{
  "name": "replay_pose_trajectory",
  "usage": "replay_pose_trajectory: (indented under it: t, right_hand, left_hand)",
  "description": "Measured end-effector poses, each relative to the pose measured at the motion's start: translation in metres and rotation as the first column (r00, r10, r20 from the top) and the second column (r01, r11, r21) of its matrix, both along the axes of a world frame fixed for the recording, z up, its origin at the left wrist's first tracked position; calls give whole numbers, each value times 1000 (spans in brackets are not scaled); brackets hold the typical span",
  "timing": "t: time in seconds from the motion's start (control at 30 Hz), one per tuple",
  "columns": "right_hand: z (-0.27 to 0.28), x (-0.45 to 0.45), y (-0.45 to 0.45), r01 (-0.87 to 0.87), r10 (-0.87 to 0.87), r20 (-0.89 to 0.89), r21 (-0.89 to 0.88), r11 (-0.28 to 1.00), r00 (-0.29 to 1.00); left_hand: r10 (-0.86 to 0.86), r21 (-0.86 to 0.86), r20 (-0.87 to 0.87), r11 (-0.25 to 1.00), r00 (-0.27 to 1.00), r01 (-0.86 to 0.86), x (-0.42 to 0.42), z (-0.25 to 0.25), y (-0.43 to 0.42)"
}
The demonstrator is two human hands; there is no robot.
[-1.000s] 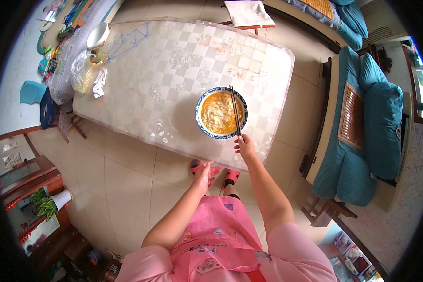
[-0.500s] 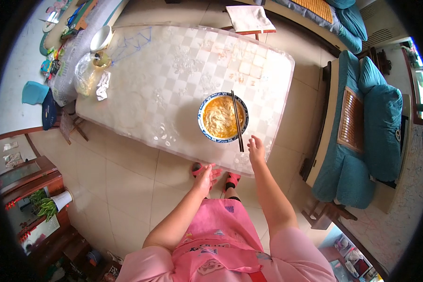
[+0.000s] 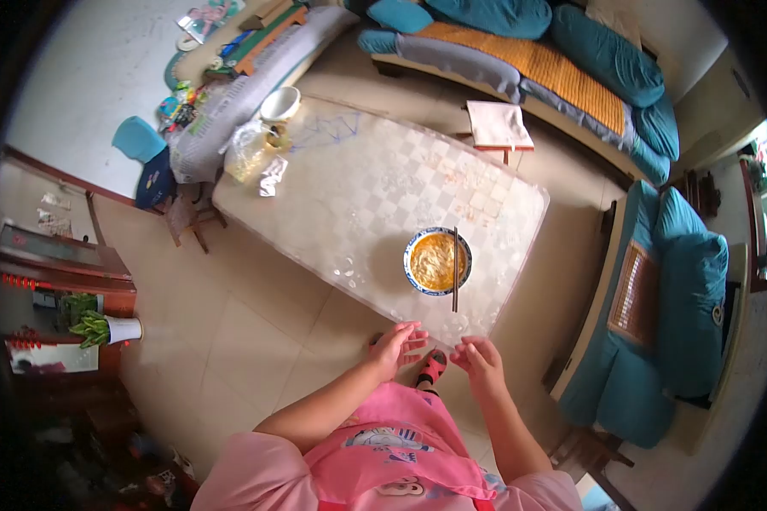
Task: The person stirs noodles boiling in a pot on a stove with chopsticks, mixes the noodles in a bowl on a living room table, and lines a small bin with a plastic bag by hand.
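Observation:
A blue-and-white bowl (image 3: pixel 408 271) of noodles in orange broth (image 3: pixel 433 261) stands near the table's front right end. Dark chopsticks (image 3: pixel 455 271) lie across the bowl's right side, their near ends past the rim. My left hand (image 3: pixel 400 350) is at the table's front edge, fingers apart, holding nothing. To its right, my right hand (image 3: pixel 478 354) is near the table corner below the bowl, fingers loosely curled and apart, touching neither bowl nor chopsticks.
On the far left of the table (image 3: pixel 332 204) are a white bowl (image 3: pixel 280 104), a plastic bag (image 3: pixel 245 155) and a crumpled tissue (image 3: pixel 272 176). A cloth-covered stool (image 3: pixel 497 126) stands behind. Sofas (image 3: pixel 528 64) line the back and right.
My right hand has let go of the chopsticks and drawn back toward my body. The view has shifted, showing more of the room's back. The chopsticks now rest on the bowl.

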State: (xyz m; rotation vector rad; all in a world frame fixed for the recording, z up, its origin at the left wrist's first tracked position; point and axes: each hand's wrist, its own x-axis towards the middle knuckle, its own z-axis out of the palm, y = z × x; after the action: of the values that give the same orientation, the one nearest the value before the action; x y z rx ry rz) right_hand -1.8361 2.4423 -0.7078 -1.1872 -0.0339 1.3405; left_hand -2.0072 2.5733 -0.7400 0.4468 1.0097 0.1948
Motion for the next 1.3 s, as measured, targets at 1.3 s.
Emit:
replay_pose_trajectory:
  t: [1.3]
  right_hand:
    - [228, -407, -282, 45, -172, 245, 450, 892, 954]
  left_hand:
    - [-142, 38, 388, 990, 911, 138, -391, 188, -245]
